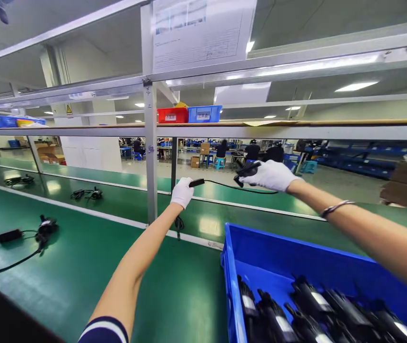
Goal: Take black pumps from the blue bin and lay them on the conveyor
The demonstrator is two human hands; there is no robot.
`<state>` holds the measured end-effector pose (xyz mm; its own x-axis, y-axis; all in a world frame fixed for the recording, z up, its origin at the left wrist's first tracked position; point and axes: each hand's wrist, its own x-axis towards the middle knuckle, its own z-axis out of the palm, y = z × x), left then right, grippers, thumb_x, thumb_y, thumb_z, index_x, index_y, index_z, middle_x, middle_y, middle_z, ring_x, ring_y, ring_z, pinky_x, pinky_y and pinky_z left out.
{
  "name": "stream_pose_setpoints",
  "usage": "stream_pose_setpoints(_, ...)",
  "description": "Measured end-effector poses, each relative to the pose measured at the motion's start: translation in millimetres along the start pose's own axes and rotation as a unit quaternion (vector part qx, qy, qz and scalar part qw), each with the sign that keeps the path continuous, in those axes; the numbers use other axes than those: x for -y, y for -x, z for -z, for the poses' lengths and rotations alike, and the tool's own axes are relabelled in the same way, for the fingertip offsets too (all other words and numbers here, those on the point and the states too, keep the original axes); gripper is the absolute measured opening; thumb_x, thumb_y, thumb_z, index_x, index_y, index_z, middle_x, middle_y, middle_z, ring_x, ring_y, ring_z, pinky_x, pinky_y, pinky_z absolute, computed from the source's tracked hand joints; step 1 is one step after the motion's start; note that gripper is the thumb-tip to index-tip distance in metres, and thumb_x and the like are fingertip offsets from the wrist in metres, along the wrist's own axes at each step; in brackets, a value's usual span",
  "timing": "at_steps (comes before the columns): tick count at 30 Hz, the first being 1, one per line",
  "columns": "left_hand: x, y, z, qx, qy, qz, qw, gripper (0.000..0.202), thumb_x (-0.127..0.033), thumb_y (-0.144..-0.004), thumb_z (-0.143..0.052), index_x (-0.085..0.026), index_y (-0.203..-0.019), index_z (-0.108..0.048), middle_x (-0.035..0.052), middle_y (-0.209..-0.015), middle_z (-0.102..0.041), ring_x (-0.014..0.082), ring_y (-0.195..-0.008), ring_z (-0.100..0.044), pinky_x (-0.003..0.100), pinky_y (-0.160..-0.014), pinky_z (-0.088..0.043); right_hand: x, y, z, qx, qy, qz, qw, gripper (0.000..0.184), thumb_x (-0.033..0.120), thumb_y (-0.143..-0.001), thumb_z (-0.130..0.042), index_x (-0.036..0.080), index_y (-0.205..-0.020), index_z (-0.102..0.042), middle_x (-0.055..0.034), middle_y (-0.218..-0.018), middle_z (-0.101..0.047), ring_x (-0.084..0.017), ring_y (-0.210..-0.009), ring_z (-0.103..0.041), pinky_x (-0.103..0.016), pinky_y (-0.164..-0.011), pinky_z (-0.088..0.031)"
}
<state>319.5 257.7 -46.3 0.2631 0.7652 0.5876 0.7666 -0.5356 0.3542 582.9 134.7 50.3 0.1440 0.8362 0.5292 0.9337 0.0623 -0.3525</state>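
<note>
Both my arms reach far out over the green conveyor belt (pixel 82 257). My left hand (pixel 182 192), in a white glove, is closed round a black cable near its plug end (pixel 196 182). That cable (pixel 242 188) sags across to my right hand (pixel 271 175), also gloved, which is closed on the black power adapter (pixel 246 170) with its bundled cord. A short loop of cord (pixel 178 225) hangs below my left hand. A bracelet (pixel 335 207) sits on my right wrist.
A blue bin (pixel 296 252) at the lower right holds several black adapters. More adapters with cords lie on the belt at left (pixel 42 227) and on the far belt (pixel 88 194). A metal upright (pixel 151 157) stands beside my left hand. Red and blue bins (pixel 189 114) sit on the shelf above. Seated people work in the background.
</note>
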Motion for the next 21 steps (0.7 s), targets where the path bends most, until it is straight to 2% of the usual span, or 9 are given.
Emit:
stream_pose_setpoints(2,23,-27,-30.1,0.016,-0.05,-0.005,0.999,0.034,-0.032,-0.101,-0.065,-0.017,-0.131,-0.064,0.0114,-0.139,-0.063,0.0266,-0.124,-0.064,0.051,-0.106,-0.055,-15,-18,-43,0.065,0.085,-0.009,0.994,0.05,0.054,-0.097,-0.068,0.008,-0.115,-0.074,-0.0107,-0.116,-0.072,-0.029,-0.121,-0.067,-0.049,-0.109,-0.047)
stream_pose_setpoints(5,63,-28,-78.1,0.075,-0.117,0.004,0.99,0.037,-0.035,-0.1,-0.066,-0.017,-0.133,-0.063,0.0114,-0.137,-0.064,0.0264,-0.121,-0.065,0.05,-0.102,-0.058,-27,-40,-116,0.205,0.155,-0.04,0.966,0.041,0.049,-0.096,-0.074,0.013,-0.115,-0.072,-0.0107,-0.118,-0.072,-0.024,-0.113,-0.069,-0.048,-0.104,-0.055)
stream_pose_setpoints(9,102,16,-135.4,0.161,-0.18,0.035,0.97,0.037,-0.037,-0.1,-0.067,-0.016,-0.13,-0.064,0.0107,-0.131,-0.067,0.0246,-0.114,-0.068,0.047,-0.097,-0.06,-23,-50,-210,0.386,0.157,-0.069,0.906,0.029,0.041,-0.101,-0.069,0.013,-0.109,-0.072,-0.0065,-0.11,-0.073,-0.02,-0.1,-0.071,-0.039,-0.092,-0.061)
stream_pose_setpoints(12,116,56,-158.8,0.192,-0.214,0.046,0.957,0.041,-0.036,-0.099,-0.068,-0.017,-0.136,-0.062,0.0124,-0.14,-0.062,0.028,-0.124,-0.064,0.052,-0.104,-0.056,-13,-46,-257,0.46,0.146,-0.084,0.872,0.028,0.037,-0.102,-0.068,0.012,-0.116,-0.07,-0.007,-0.114,-0.072,-0.019,-0.099,-0.071,-0.037,-0.088,-0.062)
stream_pose_setpoints(14,122,76,-163.8,0.207,-0.225,0.045,0.951,0.041,-0.036,-0.1,-0.067,-0.017,-0.135,-0.062,0.0126,-0.141,-0.062,0.0287,-0.127,-0.062,0.053,-0.107,-0.054,-7,-42,-272,0.487,0.142,-0.089,0.857,0.029,0.036,-0.103,-0.067,0.012,-0.121,-0.068,-0.0076,-0.115,-0.071,-0.018,-0.097,-0.071,-0.036,-0.085,-0.063)
stream_pose_setpoints(16,127,87,-161.4,0.227,-0.225,0.045,0.946,0.036,-0.038,-0.101,-0.065,-0.016,-0.129,-0.065,0.0112,-0.134,-0.066,0.0268,-0.122,-0.065,0.051,-0.104,-0.055,-2,-41,-273,0.497,0.141,-0.086,0.852,0.029,0.036,-0.104,-0.066,0.013,-0.122,-0.067,-0.0077,-0.114,-0.071,-0.018,-0.096,-0.071,-0.036,-0.084,-0.063)
stream_pose_setpoints(18,133,87,-153.3,0.244,-0.222,0.053,0.943,0.033,-0.04,-0.101,-0.064,-0.015,-0.124,-0.067,0.0101,-0.128,-0.068,0.0256,-0.119,-0.066,0.05,-0.103,-0.056,1,-43,-259,0.489,0.136,-0.079,0.858,0.03,0.037,-0.104,-0.065,0.013,-0.122,-0.067,-0.008,-0.116,-0.071,-0.018,-0.098,-0.071,-0.037,-0.086,-0.063)
stream_pose_setpoints(21,142,74,-135.9,0.262,-0.217,0.077,0.937,0.036,-0.041,-0.101,-0.065,-0.016,-0.128,-0.066,0.011,-0.134,-0.066,0.0267,-0.123,-0.064,0.051,-0.105,-0.055,-3,-43,-213,0.45,0.123,-0.07,0.882,0.034,0.041,-0.104,-0.064,0.013,-0.124,-0.067,-0.0093,-0.122,-0.069,-0.021,-0.105,-0.07,-0.04,-0.093,-0.061)
